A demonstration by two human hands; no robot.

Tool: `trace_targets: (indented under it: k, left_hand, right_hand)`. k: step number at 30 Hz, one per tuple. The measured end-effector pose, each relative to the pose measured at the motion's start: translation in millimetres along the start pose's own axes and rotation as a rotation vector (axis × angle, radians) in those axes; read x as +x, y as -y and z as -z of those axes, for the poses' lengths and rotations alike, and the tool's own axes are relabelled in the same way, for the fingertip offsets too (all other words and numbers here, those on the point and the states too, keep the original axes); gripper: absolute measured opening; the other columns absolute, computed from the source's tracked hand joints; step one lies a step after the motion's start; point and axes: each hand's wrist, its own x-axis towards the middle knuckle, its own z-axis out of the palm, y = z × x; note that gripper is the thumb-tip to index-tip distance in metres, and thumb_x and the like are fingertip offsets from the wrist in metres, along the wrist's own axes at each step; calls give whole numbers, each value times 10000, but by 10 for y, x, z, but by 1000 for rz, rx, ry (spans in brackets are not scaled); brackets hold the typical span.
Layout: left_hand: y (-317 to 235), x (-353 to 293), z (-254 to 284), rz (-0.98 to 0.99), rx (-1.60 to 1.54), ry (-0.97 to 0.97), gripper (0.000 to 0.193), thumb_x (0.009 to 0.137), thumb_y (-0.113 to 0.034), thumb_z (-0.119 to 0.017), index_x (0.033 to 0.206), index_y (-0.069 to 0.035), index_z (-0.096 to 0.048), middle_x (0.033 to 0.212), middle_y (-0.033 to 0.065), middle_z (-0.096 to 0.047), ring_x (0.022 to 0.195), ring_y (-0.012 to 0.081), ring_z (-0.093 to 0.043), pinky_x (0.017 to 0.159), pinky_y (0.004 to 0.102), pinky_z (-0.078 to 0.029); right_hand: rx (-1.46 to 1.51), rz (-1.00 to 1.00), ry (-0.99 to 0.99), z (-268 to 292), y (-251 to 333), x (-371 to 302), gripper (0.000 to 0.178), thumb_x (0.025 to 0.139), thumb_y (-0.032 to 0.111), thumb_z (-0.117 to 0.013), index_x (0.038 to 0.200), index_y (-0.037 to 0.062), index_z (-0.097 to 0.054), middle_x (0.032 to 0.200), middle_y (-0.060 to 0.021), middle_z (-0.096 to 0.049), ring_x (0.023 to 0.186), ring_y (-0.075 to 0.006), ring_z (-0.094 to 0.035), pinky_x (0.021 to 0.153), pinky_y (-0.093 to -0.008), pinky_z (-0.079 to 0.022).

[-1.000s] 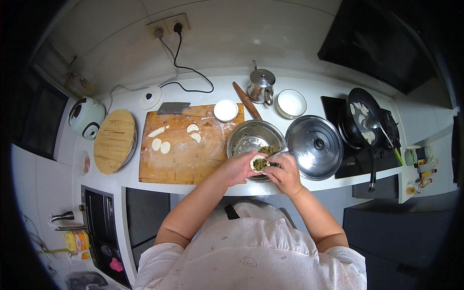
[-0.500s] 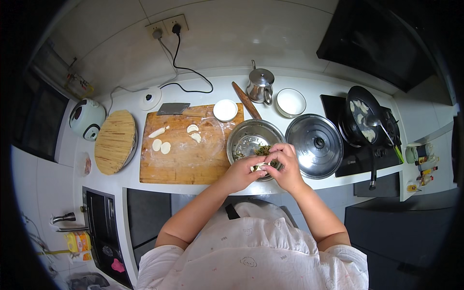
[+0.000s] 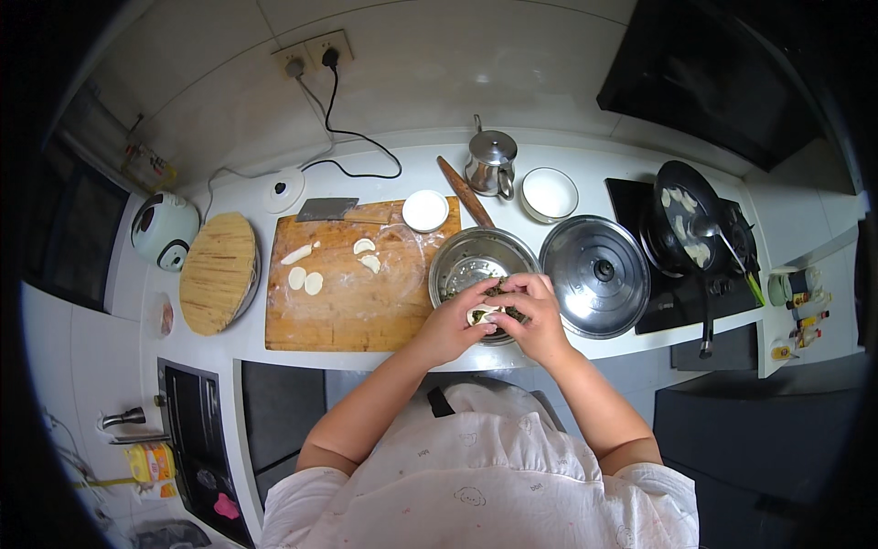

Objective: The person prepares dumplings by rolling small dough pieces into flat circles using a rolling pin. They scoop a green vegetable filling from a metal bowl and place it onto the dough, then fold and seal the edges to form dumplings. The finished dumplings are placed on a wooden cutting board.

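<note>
Pale tiles back a white counter [image 3: 412, 166], and a floury wooden board [image 3: 320, 325] covers much of its left half. Two dough rounds [image 3: 314, 284] lie on it, just beside each other, with a dough strip [image 3: 296, 254] above them and two half-moons [image 3: 364, 246] to the right. A cleaver [image 3: 325, 209] rests at the board's far edge.

Right of the board sits a steel bowl [image 3: 455, 256] with dark green filling [image 3: 452, 295] in it, then a lid [image 3: 581, 293] lying flat. Farther right, a black pan [image 3: 670, 183] on the stove [image 3: 681, 309] holds pale pieces [image 3: 700, 253] and a ladle [image 3: 704, 228].

Over the bowl's near rim, the left hand [image 3: 455, 323] and right hand [image 3: 541, 322] meet at a wrapper [image 3: 475, 316]. Both grasp it, fingers curled round it from either side; green shows through its opening, so it looks filled and only partly closed. Folding and sealing seems the step in hand. The next move probably calls for pinching the edges together firmly along the seam, without squeezing filling into it.
</note>
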Motion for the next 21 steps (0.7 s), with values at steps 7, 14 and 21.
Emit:
trace_targets:
  k: [7, 14, 21]
  left_hand:
    - [-54, -30, 24, 47, -6, -21, 575, 803, 94, -566, 1329, -30, -368, 1136, 91, -539, 1051, 138, -521, 855, 259, -471]
    - [-5, -91, -36, 0, -173, -260, 337, 814, 91, -571, 1141, 24, -523, 1054, 91, -601, 940, 135, -593, 814, 254, -492]
    - [-33, -66, 18, 11, -373, -362, 343, 801, 100, -586, 1130, 10, -540, 1004, 95, -627, 901, 127, -605, 787, 243, -500]
  right_hand:
    - [5, 89, -37, -44, -39, 23, 232, 599, 28, -746, 809, 117, -699, 899, -37, -568, 889, -253, -504, 781, -342, -429]
    - [-85, 207, -99, -64, 43, 90, 236, 613, 17, -732, 829, 98, -686, 899, -52, -573, 874, -268, -514, 759, -348, -436]
    - [75, -14, -261, -121, -64, -40, 318, 621, 46, -743, 929, 70, -673, 902, -80, -580, 872, -264, -533, 753, -333, -445]
